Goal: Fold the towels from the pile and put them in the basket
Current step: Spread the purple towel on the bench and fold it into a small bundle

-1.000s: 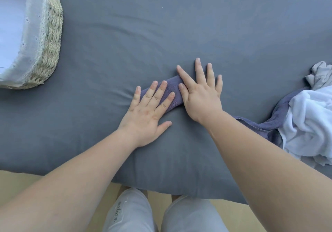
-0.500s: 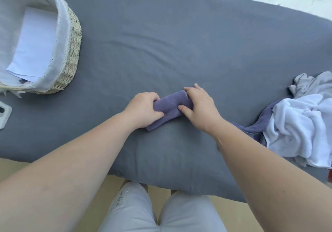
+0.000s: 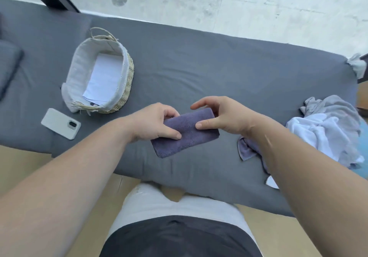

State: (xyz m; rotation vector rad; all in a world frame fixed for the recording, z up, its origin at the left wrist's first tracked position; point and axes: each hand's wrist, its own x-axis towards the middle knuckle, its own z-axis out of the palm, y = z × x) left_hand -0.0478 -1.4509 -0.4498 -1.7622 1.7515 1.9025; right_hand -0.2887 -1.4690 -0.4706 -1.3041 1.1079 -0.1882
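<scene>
white phone (image 3: 60,123) face down on the grey mattress (image 3: 199,67)

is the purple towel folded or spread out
Folded. The purple towel is a small thick rectangle with a rounded doubled edge, held between the left hand and the right hand over the bed.
</scene>
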